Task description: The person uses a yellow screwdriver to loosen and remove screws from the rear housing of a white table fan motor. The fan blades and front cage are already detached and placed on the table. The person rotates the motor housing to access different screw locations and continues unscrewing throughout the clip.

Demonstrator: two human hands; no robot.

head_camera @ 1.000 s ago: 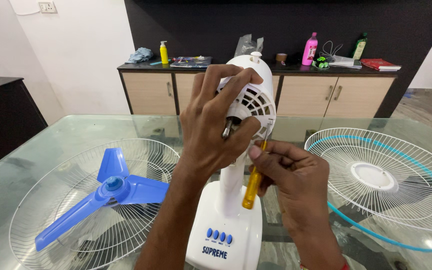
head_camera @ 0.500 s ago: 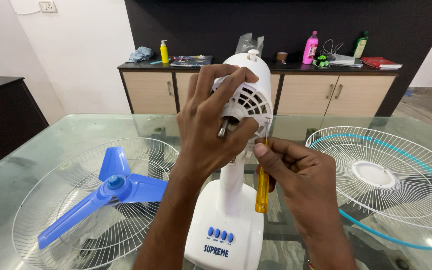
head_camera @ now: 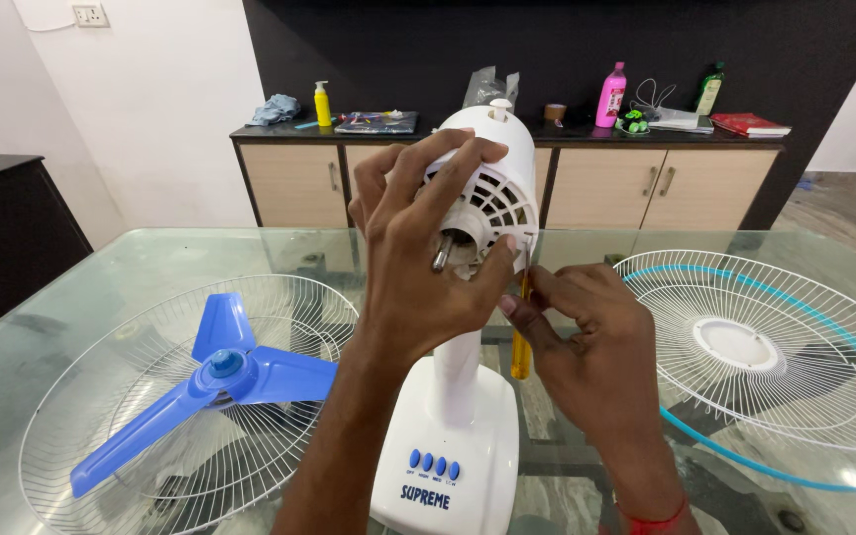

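A glass counter fills the view, and on it stands a white fan, stripped of guards and blade, its base with blue buttons nearest the camera and its motor head raised on the stem. To the left a wire guard lies flat like a shallow dish, and in it rests the blue blade, three vanes spread, hub up. To the right a second guard with a blue rim lies flat with nothing in it but its own white centre disc. Beyond the counter a wooden sideboard carries bottles, a cloth and books against a dark wall. The left hand comes up from below with the forearm nearly upright, and its grip is wide around the motor head: fingers curl over the top and left side, the thumb presses on the vented front face, just beside the bare metal shaft that pokes out between them. The right hand reaches in from the lower right, wrist bent, a red band at the wrist; its grip is narrow, closed on a screwdriver with a yellow handle. The handle hangs below the fingers, and the thin blade points up to the lower right edge of the motor head, just beside the left thumb.
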